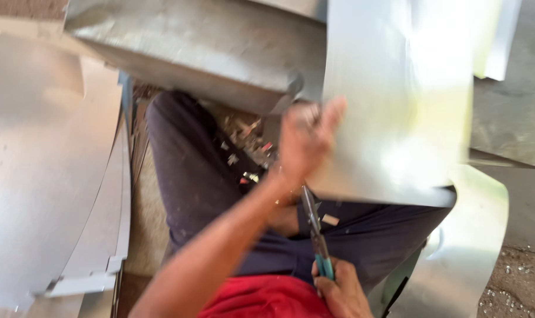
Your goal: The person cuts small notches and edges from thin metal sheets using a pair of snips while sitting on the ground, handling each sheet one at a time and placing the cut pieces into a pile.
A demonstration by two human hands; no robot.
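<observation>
The right hand (341, 291) is closed around the teal handles of the tin snips (315, 227), whose blades meet the lower edge of the galvanized sheet (391, 106). The left hand (305, 138) grips this sheet at its left edge, above the snips. The cut seems only begun; most of the sheet is uncut. Left of the sheet, curved cut pieces (43, 171) lie stacked.

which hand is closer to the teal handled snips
Right. The right hand grips the snips by their handles; the left hand holds the metal sheet above the blades.
</observation>
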